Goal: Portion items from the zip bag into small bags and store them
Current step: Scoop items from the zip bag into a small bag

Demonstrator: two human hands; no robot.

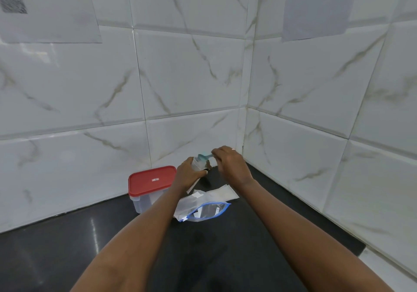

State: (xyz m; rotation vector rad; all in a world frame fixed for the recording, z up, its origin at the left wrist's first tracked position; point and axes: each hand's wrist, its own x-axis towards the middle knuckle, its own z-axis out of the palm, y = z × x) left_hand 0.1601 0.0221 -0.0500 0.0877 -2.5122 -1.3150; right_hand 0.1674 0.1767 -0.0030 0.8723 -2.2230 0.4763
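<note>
My left hand [189, 172] grips a small clear bag [198, 164] held up above the black counter. My right hand [228, 161] pinches the teal strip [205, 155] at that bag's top edge. What is inside the small bag is too blurred to tell. Below my hands a blue-edged zip bag [206, 211] lies flat on the counter, lying over some white small bags [222, 192]. A clear plastic container with a red lid [151, 178] stands shut to the left of the zip bag.
The black counter [67, 242] meets white marble-tiled walls at a corner behind my hands. Paper sheets hang on the left wall [45, 9] and the right wall [316, 4]. The counter ends at a white ledge [372, 260] on the right.
</note>
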